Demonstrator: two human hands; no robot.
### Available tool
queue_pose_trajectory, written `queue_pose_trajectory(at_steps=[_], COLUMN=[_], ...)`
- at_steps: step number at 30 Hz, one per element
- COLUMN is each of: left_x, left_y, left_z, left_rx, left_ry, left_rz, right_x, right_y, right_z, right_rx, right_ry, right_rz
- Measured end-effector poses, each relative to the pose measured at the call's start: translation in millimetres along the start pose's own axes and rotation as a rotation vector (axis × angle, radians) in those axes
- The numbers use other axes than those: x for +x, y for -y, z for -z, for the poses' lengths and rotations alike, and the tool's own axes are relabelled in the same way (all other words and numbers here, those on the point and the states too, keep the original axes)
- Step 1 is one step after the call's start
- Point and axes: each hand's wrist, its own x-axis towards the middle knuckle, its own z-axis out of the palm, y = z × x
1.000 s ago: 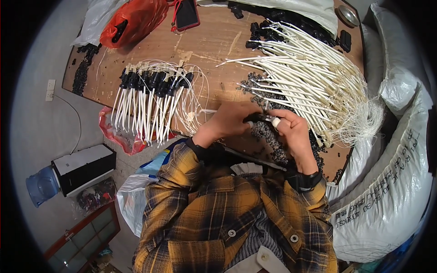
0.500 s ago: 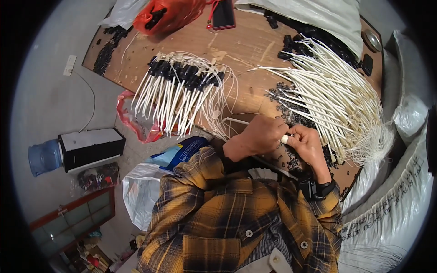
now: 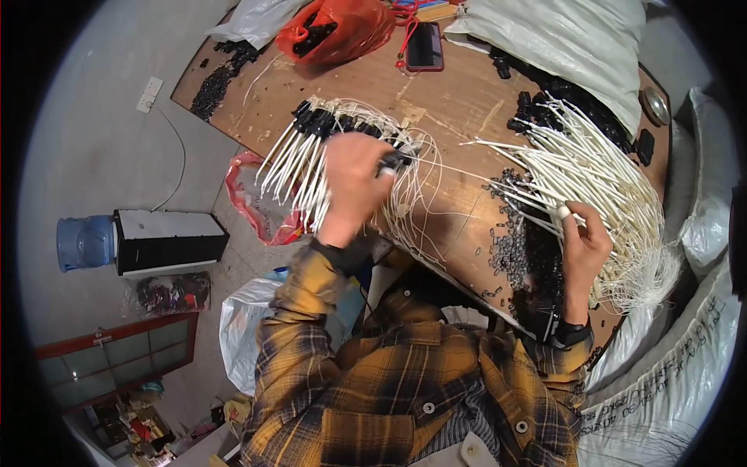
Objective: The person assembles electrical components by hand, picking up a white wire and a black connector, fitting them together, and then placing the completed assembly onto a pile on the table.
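Note:
My left hand (image 3: 354, 183), smeared by motion, is closed on a small black plastic piece (image 3: 395, 160) beside a row of white sticks (image 3: 299, 167) with black holders at their upper ends. A thin white cord (image 3: 447, 166) runs from this piece to the right, toward the larger heap of white sticks (image 3: 599, 167). Over the near-left side of that heap is my right hand (image 3: 585, 245), a white wrap on its thumb. Its thumb and forefinger pinch together by the stick tips; what they hold is too small to make out. Loose white cords (image 3: 416, 226) hang by the left row.
Small dark clips (image 3: 510, 249) are scattered left of my right hand. A red bag (image 3: 338, 31), a phone (image 3: 424, 47) and a big white sack (image 3: 552, 47) lie along the table's far side. Filled sacks (image 3: 677, 373) stand at the right; a water dispenser (image 3: 171, 241) is at the left.
My hands were together at the near edge; now they are apart. The left has moved left and away to the row with the black piece, the right to the right heap. The view has shifted.

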Motion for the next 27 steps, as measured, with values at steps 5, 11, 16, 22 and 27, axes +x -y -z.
queue_pose_trajectory(at_steps=[5, 11, 16, 22, 27], left_x=[19.5, 44.6, 109.7, 105.7, 72.9], left_y=[7.4, -73.0, -93.3, -71.9, -32.9], left_z=[2.0, -71.7, -178.0, -212.0, -181.7], left_rx=[0.336, -0.463, -0.520, -0.547, -0.527], left_ry=[-0.026, 0.414, 0.361, 0.575, 0.531], left_rz=[0.125, 0.128, 0.079, 0.211, 0.188], right_x=[-18.5, -22.8, -11.3, -14.3, 1.3], right_y=[8.5, -17.8, -23.3, -49.3, -50.2], right_z=[-27.7, -20.2, 18.9, 28.4, 28.4], right_rx=[-0.052, -0.167, -0.433, -0.572, -0.522], right_ry=[0.237, 0.371, 0.234, 0.113, 0.212], right_rz=[0.284, 0.003, -0.003, 0.063, 0.018])
